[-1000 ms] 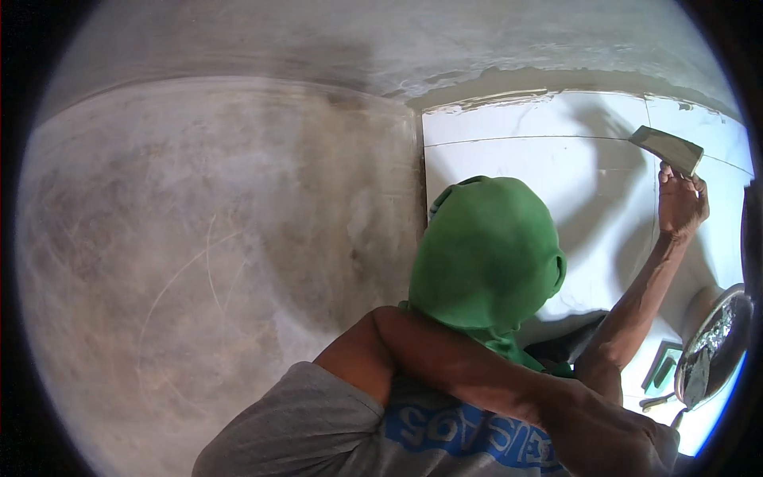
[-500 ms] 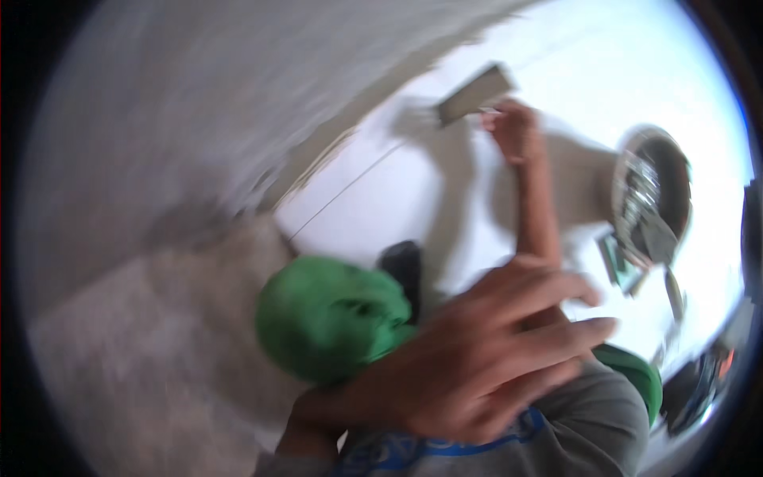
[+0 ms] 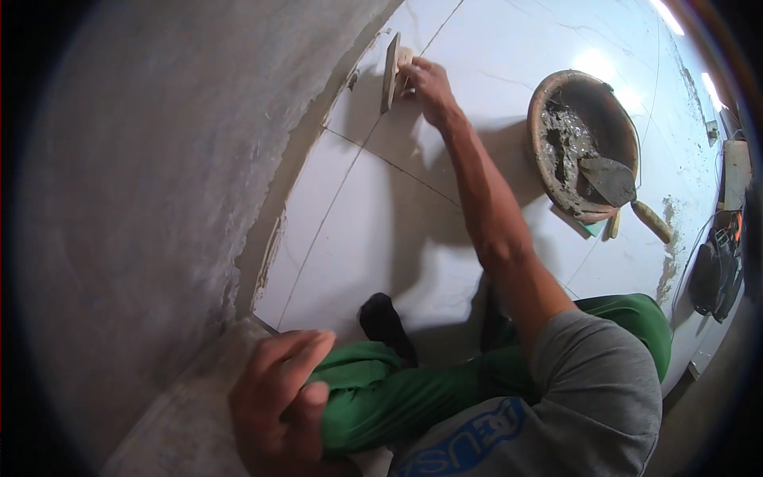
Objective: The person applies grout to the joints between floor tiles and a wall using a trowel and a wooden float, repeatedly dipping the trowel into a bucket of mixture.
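My right hand grips the wooden handle of a plastering float at the upper middle. The float's flat board is tipped on edge, close to the wall's base above the white tiled floor. At lower left my left hand is raised near my green-trousered knee, with nothing in it; its fingers are bent loosely and the thumb stands apart. To the right of my right forearm stands a bucket with wet grey mortar inside. A pointed trowel lies across its rim, its wooden handle outside.
A rough grey wall fills the left side, with a mortar-coloured strip between it and the tiles. My dark-covered foot rests on the floor. Beside the bucket lies a green-edged piece. Dark items lie at far right.
The view has turned, and the bucket shows more fully. My left hand has moved from mid-picture to the lower left. The float has turned from showing its face to nearly edge-on, still in my right hand.
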`<state>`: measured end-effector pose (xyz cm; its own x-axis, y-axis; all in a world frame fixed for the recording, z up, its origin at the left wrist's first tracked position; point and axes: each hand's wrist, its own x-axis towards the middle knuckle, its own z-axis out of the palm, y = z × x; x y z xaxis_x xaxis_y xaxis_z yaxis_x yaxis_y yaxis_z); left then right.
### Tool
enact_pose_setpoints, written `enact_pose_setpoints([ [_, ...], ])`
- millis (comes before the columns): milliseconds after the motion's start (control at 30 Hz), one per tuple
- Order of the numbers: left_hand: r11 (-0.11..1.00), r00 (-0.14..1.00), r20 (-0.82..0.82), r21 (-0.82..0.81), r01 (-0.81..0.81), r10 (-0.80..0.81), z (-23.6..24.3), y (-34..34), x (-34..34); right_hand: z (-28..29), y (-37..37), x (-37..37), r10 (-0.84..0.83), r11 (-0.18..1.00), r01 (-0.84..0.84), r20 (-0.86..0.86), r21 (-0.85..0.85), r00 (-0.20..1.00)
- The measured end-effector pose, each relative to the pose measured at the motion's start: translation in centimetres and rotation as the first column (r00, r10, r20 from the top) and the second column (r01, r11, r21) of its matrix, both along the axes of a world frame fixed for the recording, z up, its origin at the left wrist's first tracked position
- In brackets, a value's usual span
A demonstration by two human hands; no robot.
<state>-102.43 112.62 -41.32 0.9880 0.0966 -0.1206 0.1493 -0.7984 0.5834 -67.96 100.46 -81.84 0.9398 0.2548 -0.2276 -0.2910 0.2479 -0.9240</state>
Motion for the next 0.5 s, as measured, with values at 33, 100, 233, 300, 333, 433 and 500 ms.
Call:
enact_pose_setpoints([
  [33, 0.999, 0.996, -0.086, -0.035, 0.02, -0.023, -1.0, 0.6, -0.1, -1.1, 0.1, 2.6, -0.025, 0.998, 0.028, 0.04, -0.062, 0.999],
  [100, 0.997, 0.983, -0.177, -0.065, 0.034, -0.045, -1.3, 1.6, 0.4, -1.1, 1.2, 5.7, -0.09, 0.992, 0.095, 0.064, -0.083, 0.994],
  [233, 0.977, 0.859, -0.504, -0.124, -0.176, 0.091, -0.3, 2.9, 1.4, -0.7, 3.1, 9.7, -0.141, 0.989, 0.145, 0.093, -0.041, 0.986],
  [300, 0.977, 0.855, -0.51, -0.114, -0.179, 0.097, -0.5, 3.9, 1.8, -0.9, 3.7, 9.9, -0.092, 0.992, 0.105, 0.165, -0.071, 0.982],
  [333, 0.979, 0.861, -0.502, -0.118, -0.166, 0.086, -0.9, 4.1, 1.6, -1.0, 4.8, 8.5, -0.097, 0.992, 0.11, 0.18, -0.066, 0.979],
  [433, 0.983, 0.878, -0.478, -0.165, -0.084, -0.005, -1.8, 4.6, 1.6, -4.1, 6.3, 4.8, -0.085, 0.988, 0.109, 0.194, -0.113, 0.977],
  [500, 0.986, 0.879, -0.474, -0.165, -0.036, -0.048, -2.3, 6.2, 0.8, -4.0, 8.8, -0.7, 0.04, 0.978, -0.001, 0.183, -0.209, 0.982],
])
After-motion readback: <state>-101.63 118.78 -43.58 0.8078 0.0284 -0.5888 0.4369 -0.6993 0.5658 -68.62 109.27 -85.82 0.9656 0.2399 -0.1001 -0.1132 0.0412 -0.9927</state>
